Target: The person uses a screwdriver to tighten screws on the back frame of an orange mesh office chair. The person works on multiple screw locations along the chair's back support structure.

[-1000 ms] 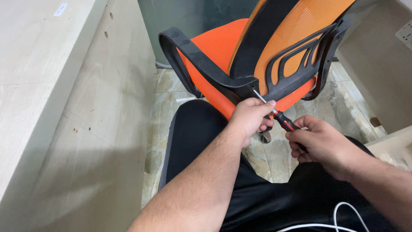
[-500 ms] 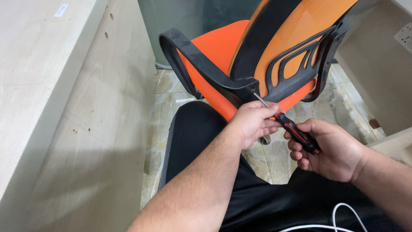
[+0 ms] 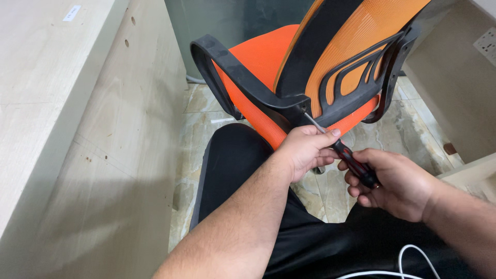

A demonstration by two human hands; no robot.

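An orange mesh office chair (image 3: 268, 57) with a black plastic frame and armrest (image 3: 232, 67) stands in front of me, its back turned towards me. A screwdriver (image 3: 351, 157) with a red and black handle points its metal tip at the joint where the armrest meets the back frame. My right hand (image 3: 392, 181) grips the handle. My left hand (image 3: 307, 150) pinches the shaft near the handle, steadying it just below the chair.
A pale wooden desk panel (image 3: 103, 134) with small drilled holes rises at the left. Another light panel with a wall socket (image 3: 483, 44) stands at the right. The floor is marbled tile (image 3: 206, 124). My black-trousered legs and a white cable (image 3: 408, 258) fill the bottom.
My right hand has turned on the screwdriver handle, shifting its grip. The screwdriver tip stays at the armrest joint, and my left hand has barely moved.
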